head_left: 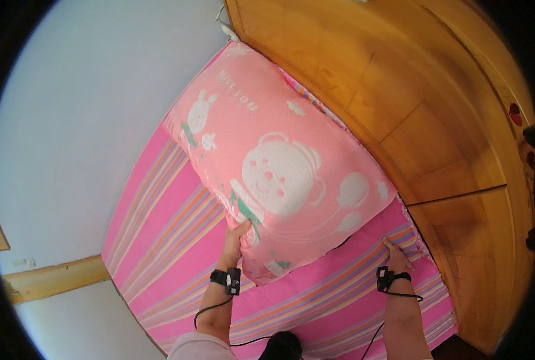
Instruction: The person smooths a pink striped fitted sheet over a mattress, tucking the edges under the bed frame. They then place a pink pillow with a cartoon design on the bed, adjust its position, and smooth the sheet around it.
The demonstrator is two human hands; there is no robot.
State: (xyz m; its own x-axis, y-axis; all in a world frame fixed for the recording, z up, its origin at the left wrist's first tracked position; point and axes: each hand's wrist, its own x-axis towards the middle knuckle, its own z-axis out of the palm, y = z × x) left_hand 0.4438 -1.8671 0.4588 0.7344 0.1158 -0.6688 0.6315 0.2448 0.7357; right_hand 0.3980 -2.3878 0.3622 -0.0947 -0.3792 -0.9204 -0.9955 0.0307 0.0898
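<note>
Pillow (279, 162) on the bed (177, 240), long axis running from the near edge up along the wooden headboard (411, 120). Left hand (236, 235) at the pillow's near corner, fingers curled around its edge, gripping it. Right hand (396, 252) beside the pillow's near right corner, fingers spread flat on the striped sheet, holding nothing. Pillow soft, plump, pink with white cartoon animals; headboard glossy, hard.

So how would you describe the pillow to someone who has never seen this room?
Find the wooden headboard along the striped pink sheet. The pillow lies against it, its near edge gripped by the left hand. It alone is salmon pink with white cartoon animals and balloons, not stripes.
</note>
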